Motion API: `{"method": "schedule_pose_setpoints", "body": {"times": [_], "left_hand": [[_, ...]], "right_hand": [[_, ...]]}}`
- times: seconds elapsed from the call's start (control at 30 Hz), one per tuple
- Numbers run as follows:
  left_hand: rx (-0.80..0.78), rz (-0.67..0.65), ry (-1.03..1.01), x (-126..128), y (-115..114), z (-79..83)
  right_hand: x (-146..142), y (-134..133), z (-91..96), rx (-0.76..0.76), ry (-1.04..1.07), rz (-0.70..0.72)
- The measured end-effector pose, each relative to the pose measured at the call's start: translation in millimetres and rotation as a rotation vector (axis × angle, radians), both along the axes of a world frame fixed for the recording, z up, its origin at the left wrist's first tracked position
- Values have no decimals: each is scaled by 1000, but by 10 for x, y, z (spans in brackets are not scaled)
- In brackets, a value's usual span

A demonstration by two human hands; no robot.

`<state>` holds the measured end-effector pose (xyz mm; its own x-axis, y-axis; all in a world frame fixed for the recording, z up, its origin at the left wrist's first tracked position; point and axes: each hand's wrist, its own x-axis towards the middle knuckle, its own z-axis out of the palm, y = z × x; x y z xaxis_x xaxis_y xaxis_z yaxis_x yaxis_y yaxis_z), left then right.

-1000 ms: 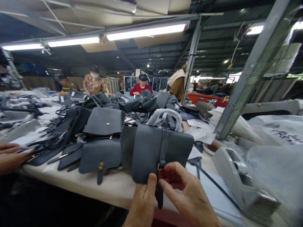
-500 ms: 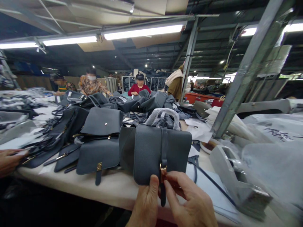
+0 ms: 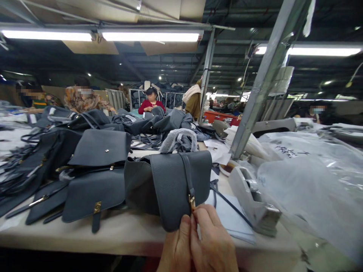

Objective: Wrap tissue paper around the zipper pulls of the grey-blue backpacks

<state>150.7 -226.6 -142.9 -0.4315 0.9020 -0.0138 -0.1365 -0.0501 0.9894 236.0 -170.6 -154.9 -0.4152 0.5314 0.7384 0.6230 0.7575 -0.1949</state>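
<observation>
A dark grey handbag [image 3: 180, 185] stands at the table's front edge, its side gusset facing left and its flap towards me. Down the flap runs a strap [image 3: 187, 172] with a gold buckle [image 3: 192, 201] near its lower end. My left hand [image 3: 176, 243] is closed on the flap's bottom edge, thumb on top. Pressed against it, my right hand [image 3: 211, 236] pinches the strap just below the buckle; the strap's tip is hidden by the fingers. Clear plastic wraps the bag's handle [image 3: 181, 136].
Another grey bag [image 3: 96, 192] with its flap hanging forward lies on the left, near more bags and straps. A grey tape dispenser [image 3: 252, 200] and pale sheets [image 3: 235, 217] lie right, before a metal post [image 3: 261, 75] and plastic-covered goods [image 3: 306, 189]. Several co-workers sit beyond.
The view has swung right, and a hand at the far left has left the picture. My hands have come closer together below the buckle, and the handbag has turned, showing more of its side.
</observation>
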Motion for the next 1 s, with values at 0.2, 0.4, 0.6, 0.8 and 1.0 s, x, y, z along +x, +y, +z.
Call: {"method": "schedule_pose_setpoints", "body": {"times": [0.2,0.4,0.6,0.8,1.0], "left_hand": [[-24,-1,26,-41,0,-8],[-29,-93,-7,-67,20,-57],[2,-101,-8,-52,40,-20],[-76,51,-11,-61,27,-172],[46,-76,-48,-138,88,-243]], "right_hand": [[-44,0,51,62,-75,15],[-120,-24,161,209,-86,-111],[-120,-6,153,242,-89,-151],[-88,121,149,150,9,-132],[219,330,185,-179,251,-63]]}}
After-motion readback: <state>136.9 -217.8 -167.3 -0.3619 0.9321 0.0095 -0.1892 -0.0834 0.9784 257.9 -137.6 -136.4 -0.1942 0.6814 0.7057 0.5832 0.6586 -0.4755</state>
